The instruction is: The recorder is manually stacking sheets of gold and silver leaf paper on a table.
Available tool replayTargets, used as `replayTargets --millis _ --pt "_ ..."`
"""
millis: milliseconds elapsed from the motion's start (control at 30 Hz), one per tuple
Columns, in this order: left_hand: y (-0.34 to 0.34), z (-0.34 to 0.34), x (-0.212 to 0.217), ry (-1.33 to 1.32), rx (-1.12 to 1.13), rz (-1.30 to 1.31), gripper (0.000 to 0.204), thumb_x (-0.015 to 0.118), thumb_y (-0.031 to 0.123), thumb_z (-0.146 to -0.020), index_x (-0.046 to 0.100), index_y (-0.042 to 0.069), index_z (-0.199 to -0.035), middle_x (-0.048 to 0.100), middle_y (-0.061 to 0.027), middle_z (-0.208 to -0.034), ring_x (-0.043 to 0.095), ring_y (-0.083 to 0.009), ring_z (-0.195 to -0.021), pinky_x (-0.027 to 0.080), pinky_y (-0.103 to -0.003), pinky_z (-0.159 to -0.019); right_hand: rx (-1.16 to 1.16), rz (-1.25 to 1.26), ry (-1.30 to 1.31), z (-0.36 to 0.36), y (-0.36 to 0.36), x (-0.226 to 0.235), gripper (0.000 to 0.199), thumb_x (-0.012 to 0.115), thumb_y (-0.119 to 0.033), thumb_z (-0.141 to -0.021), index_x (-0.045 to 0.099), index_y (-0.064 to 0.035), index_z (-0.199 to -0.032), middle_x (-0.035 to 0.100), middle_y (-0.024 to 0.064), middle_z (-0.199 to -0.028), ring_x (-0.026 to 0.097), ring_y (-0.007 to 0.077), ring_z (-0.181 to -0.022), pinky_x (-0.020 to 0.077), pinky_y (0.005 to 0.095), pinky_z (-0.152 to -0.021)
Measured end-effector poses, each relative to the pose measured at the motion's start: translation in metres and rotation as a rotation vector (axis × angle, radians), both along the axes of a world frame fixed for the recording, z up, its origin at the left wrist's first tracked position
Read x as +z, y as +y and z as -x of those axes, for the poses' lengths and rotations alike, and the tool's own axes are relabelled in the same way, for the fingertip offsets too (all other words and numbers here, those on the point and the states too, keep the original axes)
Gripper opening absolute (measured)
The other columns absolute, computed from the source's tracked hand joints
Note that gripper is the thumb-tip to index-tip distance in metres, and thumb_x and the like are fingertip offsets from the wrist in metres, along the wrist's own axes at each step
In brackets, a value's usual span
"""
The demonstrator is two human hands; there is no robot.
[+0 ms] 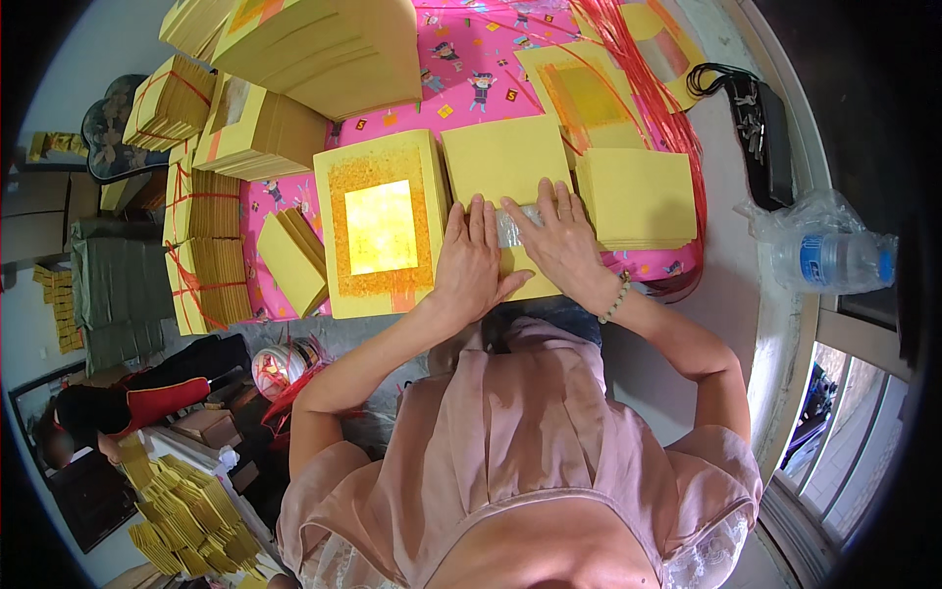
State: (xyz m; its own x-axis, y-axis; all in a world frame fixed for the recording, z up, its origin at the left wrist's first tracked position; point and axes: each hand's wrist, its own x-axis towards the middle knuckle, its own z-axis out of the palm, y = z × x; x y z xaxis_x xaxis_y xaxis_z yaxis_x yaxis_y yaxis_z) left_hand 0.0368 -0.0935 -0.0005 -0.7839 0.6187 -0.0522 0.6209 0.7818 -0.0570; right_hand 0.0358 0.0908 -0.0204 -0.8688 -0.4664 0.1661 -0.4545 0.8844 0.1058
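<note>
My left hand (471,253) lies flat on the left side of a stack of yellow paper sheets (505,162), its thumb pointing right. My right hand (563,240) rests on the same stack's right side, fingers spread. Between my hands a silver foil patch (517,226) shows on the paper, partly covered by my fingers. Left of this stack stands a thick pile of yellow paper (378,157); a bright gold square (381,228) framed by orange printing is on its top sheet. To the right sits a plain yellow paper stack (635,196).
A pink patterned cloth (466,83) covers the table. Bundles tied with red string (206,280) and tall paper stacks (324,54) crowd its left. Red strings (677,118) hang at the right, near a plastic bottle (829,257). Another person (128,407) is at lower left.
</note>
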Motion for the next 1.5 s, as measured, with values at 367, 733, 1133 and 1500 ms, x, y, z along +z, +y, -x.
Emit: replayTargets --millis 367,733,1133,1500 --pt "-0.002 0.005 -0.003 -0.018 0.020 -0.051 0.092 0.045 0.063 -0.096 0.043 -0.017 -0.140 0.047 -0.0336 -0.144 0.046 -0.0470 -0.133 0.023 -0.051 -0.119 0.035 -0.105 -0.004 0.010 0.006 0.002 0.053 0.057 -0.019 -0.092 0.050 -0.0076 -0.144 0.053 0.0242 -0.130 0.056 0.0420 -0.117 0.0452 0.0451 -0.098" --pt "-0.011 0.020 -0.006 0.058 0.033 -0.192 0.053 0.065 0.028 -0.089 0.055 -0.005 -0.129 0.062 -0.0240 -0.129 0.062 -0.0376 -0.116 0.041 -0.047 -0.108 0.008 -0.016 0.023 0.027 0.004 0.018 0.056 0.070 -0.031 -0.084 0.057 -0.0053 -0.132 0.059 0.0065 -0.101 0.061 0.0209 -0.094 0.0469 0.0363 -0.080" --pt "-0.004 0.060 0.021 0.083 0.000 -0.235 0.042 0.073 0.017 -0.079 0.063 0.007 -0.119 0.066 -0.0119 -0.095 0.062 -0.0315 -0.091 0.047 -0.042 -0.084 0.307 0.003 0.190 0.067 0.021 0.021 0.029 0.069 -0.030 -0.087 0.067 -0.0056 -0.103 0.060 0.0035 -0.079 0.060 0.0198 -0.079 0.0448 0.0345 -0.079" --pt "-0.001 0.080 0.058 0.492 -0.068 -0.461 0.039 0.076 0.009 -0.070 0.075 0.017 -0.108 0.059 -0.0022 -0.085 0.056 -0.0220 -0.080 0.046 -0.036 -0.071 -0.066 0.729 0.093 0.065 0.049 0.076 0.039 0.064 -0.037 -0.096 0.063 -0.0047 -0.118 0.064 0.0137 -0.111 0.063 0.0274 -0.103 0.0502 0.0375 -0.089"
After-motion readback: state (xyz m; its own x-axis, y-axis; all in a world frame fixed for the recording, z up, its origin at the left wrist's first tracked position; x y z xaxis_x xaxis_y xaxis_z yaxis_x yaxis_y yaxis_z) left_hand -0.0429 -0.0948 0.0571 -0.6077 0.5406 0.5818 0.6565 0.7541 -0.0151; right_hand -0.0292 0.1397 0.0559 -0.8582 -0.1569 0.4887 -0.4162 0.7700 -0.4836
